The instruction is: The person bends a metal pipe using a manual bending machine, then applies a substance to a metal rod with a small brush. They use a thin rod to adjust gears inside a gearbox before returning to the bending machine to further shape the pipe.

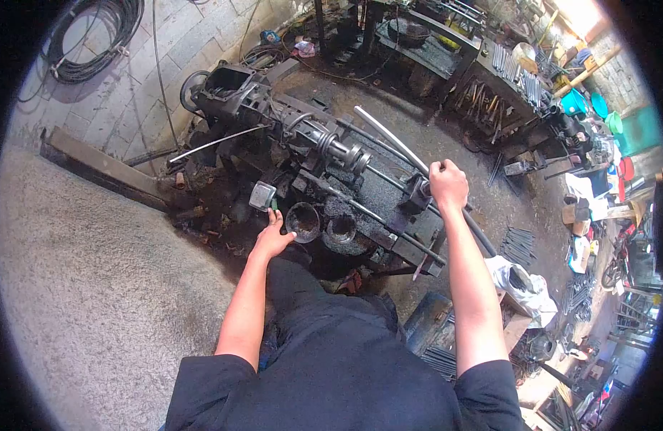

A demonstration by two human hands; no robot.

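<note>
I stand over a black, oily machine (303, 136) on the workshop floor. My right hand (447, 184) is closed around a long metal lever bar (389, 136) that runs up and left across the machine. My left hand (272, 237) reaches down to a small grey switch box (262, 195) at the machine's near side, fingers touching a green-tipped lever under it. Two round dark tins (305, 221) sit just right of that hand.
A steel beam (102, 169) lies on the concrete at left. Coiled cable (94, 36) hangs on the wall. A workbench (489, 93) with tools stands at the back right. Bundles of metal rods (518, 244) and white cloth (522, 284) lie at right.
</note>
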